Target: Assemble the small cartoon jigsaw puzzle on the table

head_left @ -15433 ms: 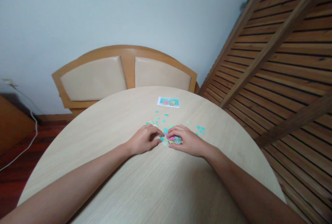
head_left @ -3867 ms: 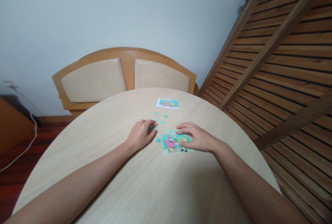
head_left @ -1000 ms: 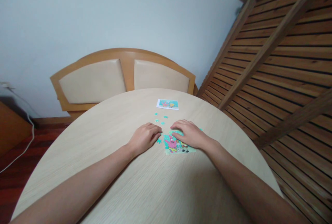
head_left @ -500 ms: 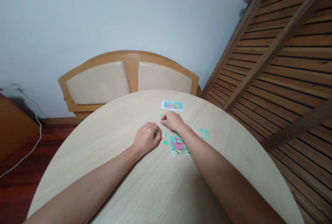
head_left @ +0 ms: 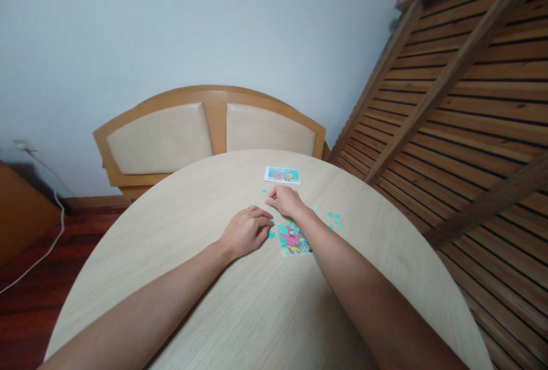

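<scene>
A partly assembled jigsaw puzzle [head_left: 291, 241] with a pink starfish character lies on the round table, its right side hidden under my right forearm. My left hand [head_left: 247, 231] rests palm down at the puzzle's left, fingers reaching forward over loose pieces, no piece visible in its grasp. Beyond the puzzle, my right hand [head_left: 286, 200] has its thumb and fingers drawn in together, and whatever may be between the tips is hidden. A loose teal puzzle piece [head_left: 264, 191] sits just left of the right hand. Another loose piece [head_left: 272, 234] shows by the left fingertips.
A picture card [head_left: 282, 175] with the starfish and a yellow character lies beyond my hands. Several teal pieces [head_left: 334, 216] are scattered right of my right forearm. Behind the round table [head_left: 192, 198] stands a padded headboard [head_left: 220, 119]; wooden slats [head_left: 462, 107] lean at the right.
My left hand has shifted slightly right, its curled fingers straightening over the loose pieces beside the puzzle. My right hand stays in nearly the same place. The view has shifted slightly.
</scene>
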`<action>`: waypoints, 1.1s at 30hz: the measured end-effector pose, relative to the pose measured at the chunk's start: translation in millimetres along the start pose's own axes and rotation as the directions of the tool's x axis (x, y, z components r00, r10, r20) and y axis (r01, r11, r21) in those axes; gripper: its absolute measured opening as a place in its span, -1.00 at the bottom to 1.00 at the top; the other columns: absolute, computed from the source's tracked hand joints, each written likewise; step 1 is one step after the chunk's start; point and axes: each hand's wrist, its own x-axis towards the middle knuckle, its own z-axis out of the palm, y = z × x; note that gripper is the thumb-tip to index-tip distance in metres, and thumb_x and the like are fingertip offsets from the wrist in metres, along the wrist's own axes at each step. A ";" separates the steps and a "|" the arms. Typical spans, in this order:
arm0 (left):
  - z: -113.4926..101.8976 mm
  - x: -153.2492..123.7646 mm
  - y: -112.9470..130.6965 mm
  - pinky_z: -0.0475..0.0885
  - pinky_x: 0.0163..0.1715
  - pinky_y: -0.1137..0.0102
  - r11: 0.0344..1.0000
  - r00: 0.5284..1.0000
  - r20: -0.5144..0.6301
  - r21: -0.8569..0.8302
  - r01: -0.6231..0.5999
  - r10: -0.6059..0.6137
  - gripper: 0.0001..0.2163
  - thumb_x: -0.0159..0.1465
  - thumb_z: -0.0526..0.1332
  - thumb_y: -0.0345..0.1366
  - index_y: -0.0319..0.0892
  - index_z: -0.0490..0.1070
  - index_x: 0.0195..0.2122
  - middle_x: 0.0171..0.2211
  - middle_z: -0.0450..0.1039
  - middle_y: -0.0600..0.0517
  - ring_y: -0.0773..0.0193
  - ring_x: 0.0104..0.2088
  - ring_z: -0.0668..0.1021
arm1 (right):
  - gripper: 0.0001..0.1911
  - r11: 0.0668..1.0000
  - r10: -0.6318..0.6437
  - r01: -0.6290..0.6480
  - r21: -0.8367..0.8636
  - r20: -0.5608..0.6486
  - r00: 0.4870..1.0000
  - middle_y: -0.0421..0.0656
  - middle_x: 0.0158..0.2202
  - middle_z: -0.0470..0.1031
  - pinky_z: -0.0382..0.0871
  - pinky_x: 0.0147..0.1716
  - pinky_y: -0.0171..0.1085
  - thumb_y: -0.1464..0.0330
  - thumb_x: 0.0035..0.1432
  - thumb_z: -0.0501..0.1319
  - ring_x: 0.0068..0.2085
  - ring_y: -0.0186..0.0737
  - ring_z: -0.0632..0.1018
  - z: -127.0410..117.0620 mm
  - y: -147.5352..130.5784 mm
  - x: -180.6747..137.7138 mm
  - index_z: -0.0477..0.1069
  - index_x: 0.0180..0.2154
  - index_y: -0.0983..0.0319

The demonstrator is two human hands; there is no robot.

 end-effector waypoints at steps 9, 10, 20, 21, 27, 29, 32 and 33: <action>5.7 2.1 -1.7 0.50 0.02 0.20 0.999 0.999 0.010 0.001 0.035 -0.035 -0.75 0.34 0.12 -0.41 -0.13 0.58 -0.08 -0.03 0.59 0.01 0.13 -0.04 0.57 | -0.83 0.889 -0.209 0.212 0.406 -0.052 0.976 -0.10 -0.25 0.67 0.47 -0.16 -0.26 0.36 0.22 0.26 -0.21 -0.17 0.64 -8.7 35.9 -41.3 0.59 -0.21 0.27; 6.4 2.2 -1.7 0.50 0.02 0.20 0.999 0.999 0.010 -0.001 0.037 -0.037 -0.75 0.34 0.13 -0.41 -0.13 0.58 -0.08 -0.03 0.59 0.01 0.14 -0.04 0.57 | -0.82 0.872 -0.232 0.233 0.430 -0.056 0.971 -0.09 -0.24 0.67 0.47 -0.14 -0.24 0.35 0.23 0.25 -0.20 -0.15 0.64 -7.9 39.0 -44.9 0.60 -0.20 0.27; 7.3 2.1 -3.3 0.49 0.04 0.20 1.000 1.000 0.013 -0.019 0.006 -0.006 -0.74 0.35 0.13 -0.42 -0.15 0.56 -0.03 -0.03 0.58 -0.03 0.13 -0.03 0.55 | -0.84 0.884 -0.300 0.304 0.355 -0.066 0.952 -0.12 -0.20 0.65 0.41 -0.07 -0.20 0.33 0.26 0.25 -0.13 -0.14 0.60 -0.3 45.5 -56.4 0.61 -0.22 0.20; 7.4 2.1 -3.3 0.49 0.04 0.19 1.000 1.000 0.014 -0.019 0.002 -0.002 -0.74 0.34 0.13 -0.42 -0.15 0.56 -0.03 -0.03 0.58 -0.03 0.13 -0.03 0.55 | -0.85 0.886 -0.298 0.304 0.350 -0.071 0.952 -0.12 -0.21 0.65 0.40 -0.07 -0.20 0.34 0.26 0.25 -0.13 -0.14 0.60 0.0 45.7 -56.3 0.61 -0.22 0.20; 7.4 1.9 -3.6 0.49 0.04 0.20 0.999 1.000 0.012 -0.032 -0.007 0.008 -0.74 0.34 0.13 -0.42 -0.16 0.56 -0.05 -0.03 0.58 -0.04 0.14 -0.03 0.56 | -0.88 0.901 -0.280 0.295 0.319 -0.091 0.956 -0.12 -0.23 0.66 0.40 -0.07 -0.20 0.40 0.21 0.28 -0.15 -0.14 0.60 0.2 44.6 -55.5 0.61 -0.25 0.21; 7.4 2.0 -3.9 0.49 0.04 0.20 0.999 1.000 0.016 -0.033 -0.013 0.013 -0.74 0.32 0.14 -0.42 -0.16 0.56 -0.05 -0.02 0.57 -0.05 0.14 -0.03 0.56 | -0.89 0.908 -0.278 0.296 0.296 -0.102 0.955 -0.13 -0.25 0.66 0.40 -0.07 -0.20 0.40 0.19 0.29 -0.15 -0.14 0.60 0.4 43.6 -55.2 0.62 -0.27 0.21; 7.7 2.2 -4.1 0.48 0.04 0.20 0.999 1.000 0.022 -0.038 -0.015 0.015 -0.75 0.32 0.15 -0.42 -0.16 0.56 -0.05 -0.02 0.57 -0.05 0.14 -0.02 0.56 | -0.90 0.921 -0.257 0.281 0.271 -0.120 0.959 -0.14 -0.28 0.67 0.40 -0.08 -0.20 0.40 0.17 0.30 -0.16 -0.13 0.59 1.1 41.8 -54.8 0.62 -0.30 0.20; 7.7 2.3 -3.9 0.48 0.05 0.20 0.999 1.000 0.022 -0.041 -0.015 0.016 -0.75 0.32 0.15 -0.42 -0.16 0.56 -0.05 -0.02 0.57 -0.05 0.14 -0.02 0.55 | -0.90 0.923 -0.252 0.277 0.268 -0.122 0.960 -0.14 -0.28 0.66 0.40 -0.09 -0.20 0.40 0.17 0.29 -0.16 -0.13 0.59 1.3 41.3 -54.7 0.62 -0.31 0.20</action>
